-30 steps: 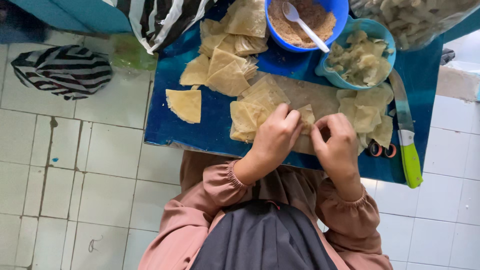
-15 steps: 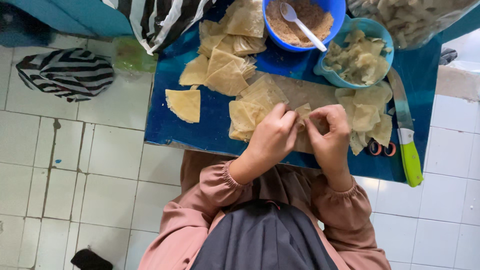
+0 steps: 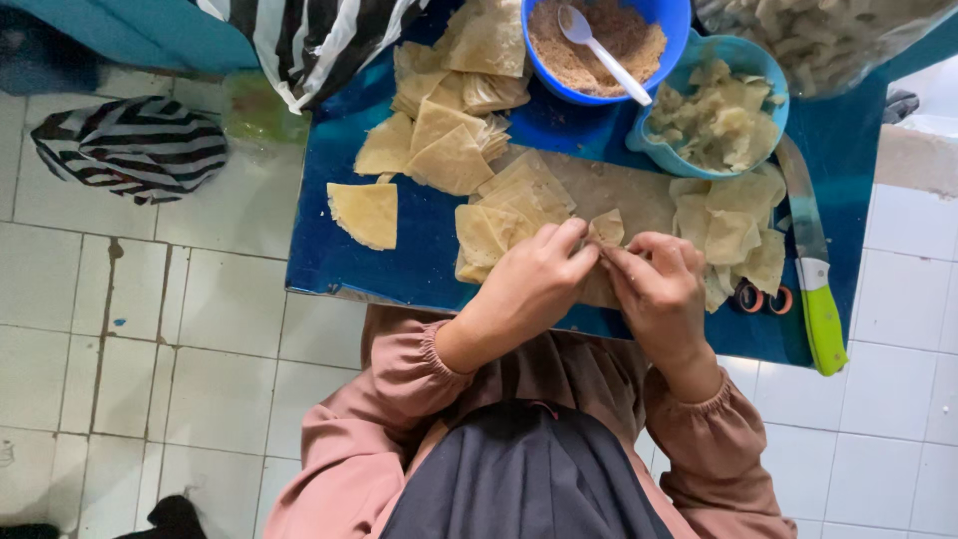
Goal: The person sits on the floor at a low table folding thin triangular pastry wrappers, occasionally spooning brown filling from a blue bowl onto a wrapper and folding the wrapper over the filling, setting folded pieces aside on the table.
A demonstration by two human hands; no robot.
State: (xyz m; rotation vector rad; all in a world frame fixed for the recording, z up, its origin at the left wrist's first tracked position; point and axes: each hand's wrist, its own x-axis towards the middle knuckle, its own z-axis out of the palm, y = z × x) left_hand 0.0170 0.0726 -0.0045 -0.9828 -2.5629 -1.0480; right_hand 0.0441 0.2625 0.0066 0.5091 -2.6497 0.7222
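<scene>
Both hands meet over the near edge of the blue counter (image 3: pixel 339 250), and between them sits a small pastry wrapper (image 3: pixel 607 229): pale tan, thin and dry-looking, its pointed top poking up above the fingertips. The left hand (image 3: pixel 529 284) curls over it from one side, fingers bent and pinching its edge; the right hand (image 3: pixel 661 289) closes in from the other, thumb and forefinger nipped on the same piece (how much of it is folded beneath the fingers cannot be told).

It is held just above a brownish cutting board (image 3: pixel 609 190). Beside the left hand lies a stack of wrappers (image 3: pixel 499 220), with a single square wrapper (image 3: pixel 366 213) apart at the counter's left. Beyond the board stand a blue bowl (image 3: pixel 547 75) of brown crumbly filling with a white spoon (image 3: pixel 604 55) in it, and a light blue bowl (image 3: pixel 758 60) of pale pieces. A green-handled knife (image 3: pixel 818 299) lies along the right side.
</scene>
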